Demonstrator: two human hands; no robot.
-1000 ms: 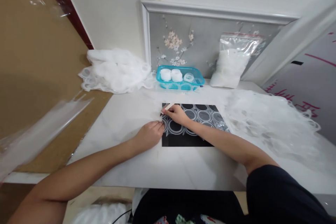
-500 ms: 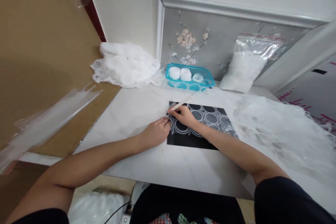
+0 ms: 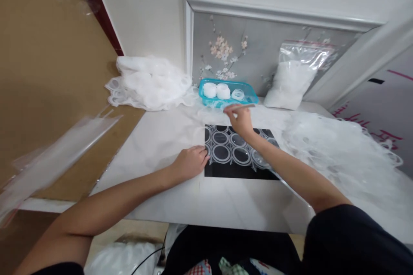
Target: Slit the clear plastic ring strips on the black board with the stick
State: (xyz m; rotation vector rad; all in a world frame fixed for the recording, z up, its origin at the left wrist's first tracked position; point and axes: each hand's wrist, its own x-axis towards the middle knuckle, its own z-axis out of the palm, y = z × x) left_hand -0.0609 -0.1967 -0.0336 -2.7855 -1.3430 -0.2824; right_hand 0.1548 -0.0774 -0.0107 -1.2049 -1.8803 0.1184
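Observation:
A black mat (image 3: 238, 172) lies on the white table, with a translucent sheet of ring shapes (image 3: 221, 153) spread over it. My left hand (image 3: 192, 163) rests palm down at their left edge, its fingertips lying on the sheet's border. Above the mat's far side, my right hand (image 3: 241, 121) is closed around a thin, pale stick-like tool (image 3: 247, 106), which points to the right; its exact kind is unclear. Just beyond that hand sits a blue plastic tray (image 3: 253, 93) holding white ring rolls (image 3: 223, 91). My right forearm hides part of the sheet.
Piles of translucent ring sheets lie at right (image 3: 342, 159) and back left (image 3: 151, 84). A zip bag of white material (image 3: 287, 84) leans against the framed floral panel (image 3: 264, 30). Clear plastic sleeves (image 3: 67, 154) lie on the brown surface at left.
My right hand has lifted off the sheet's left edge and moved away and rightward with the stick-like tool, which has swung round. My left hand stays by the edge. The view shifted slightly.

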